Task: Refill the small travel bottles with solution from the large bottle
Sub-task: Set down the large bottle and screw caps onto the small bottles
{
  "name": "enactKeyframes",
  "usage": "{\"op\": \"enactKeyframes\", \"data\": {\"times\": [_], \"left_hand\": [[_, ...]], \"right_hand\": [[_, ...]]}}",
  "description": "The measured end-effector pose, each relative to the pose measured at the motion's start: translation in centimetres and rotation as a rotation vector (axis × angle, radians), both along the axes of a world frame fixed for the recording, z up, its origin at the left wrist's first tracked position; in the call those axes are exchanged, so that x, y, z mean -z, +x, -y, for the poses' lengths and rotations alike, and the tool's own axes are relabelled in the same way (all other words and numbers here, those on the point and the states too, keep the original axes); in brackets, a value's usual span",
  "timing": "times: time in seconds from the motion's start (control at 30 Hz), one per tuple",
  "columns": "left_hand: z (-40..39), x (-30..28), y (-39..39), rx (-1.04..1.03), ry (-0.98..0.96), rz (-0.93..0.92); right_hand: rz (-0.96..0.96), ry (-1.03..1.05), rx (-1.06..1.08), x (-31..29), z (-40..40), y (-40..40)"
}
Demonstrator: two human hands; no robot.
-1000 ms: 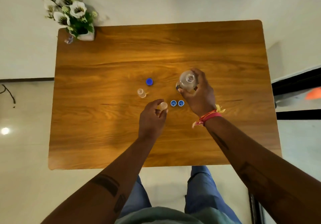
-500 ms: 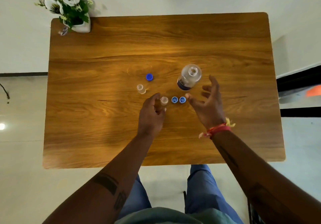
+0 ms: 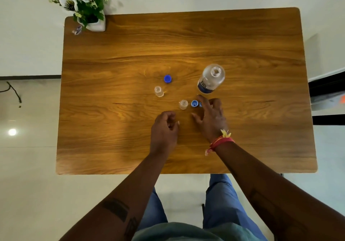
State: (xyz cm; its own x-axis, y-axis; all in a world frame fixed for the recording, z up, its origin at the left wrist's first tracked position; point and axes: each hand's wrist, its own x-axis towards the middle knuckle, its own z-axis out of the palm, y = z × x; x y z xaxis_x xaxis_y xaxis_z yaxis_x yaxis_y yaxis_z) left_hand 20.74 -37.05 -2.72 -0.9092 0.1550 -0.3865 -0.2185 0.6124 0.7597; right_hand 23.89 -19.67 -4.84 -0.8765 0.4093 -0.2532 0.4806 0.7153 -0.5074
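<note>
Left of centre on the brown wooden table (image 3: pixel 112 138), one small clear travel bottle (image 3: pixel 158 91) stood uncapped; a second (image 3: pixel 183 104) stood at centre. The left hand (image 3: pixel 164 128) was loosely curled, its grip released. The right hand (image 3: pixel 211 117), fingers spread, holding nothing, was reaching over two small blue caps (image 3: pixel 194 103). The large clear uncapped bottle (image 3: pixel 211 78) stood right of centre. Capping seemingly came next, requiring a cap pinched.

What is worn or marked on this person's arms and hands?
Both forearms are bare, with no sleeves. The right hand has a red thread band with a yellow tassel at the wrist. The left hand wears nothing; its forearm carries dark bar-shaped tattoos.
</note>
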Motion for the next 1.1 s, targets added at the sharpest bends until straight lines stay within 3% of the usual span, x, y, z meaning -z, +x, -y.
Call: {"op": "enactKeyframes", "data": {"times": [0.4, 0.73, 0.93, 1.1], "left_hand": [[-0.7, -0.7, -0.3, -0.063, 0.061, 0.203], [-0.9, -3.8, -0.1, -0.258, 0.504, 0.657], [1.5, -6.5, -1.2, -0.32, 0.588, 0.691], [2.3, -7.6, -3.3, -0.25, 0.543, 0.51]], "right_hand": [[0.029, -0.024, 0.019, -0.2, 0.2, -0.6], [-0.096, -0.193, -0.153, -4.1, 3.1, 3.7], [-0.126, -0.256, -0.167, -6.9, 4.8, 2.3], [-0.179, -0.293, -0.035, -8.5, 4.7, 1.1]]}}
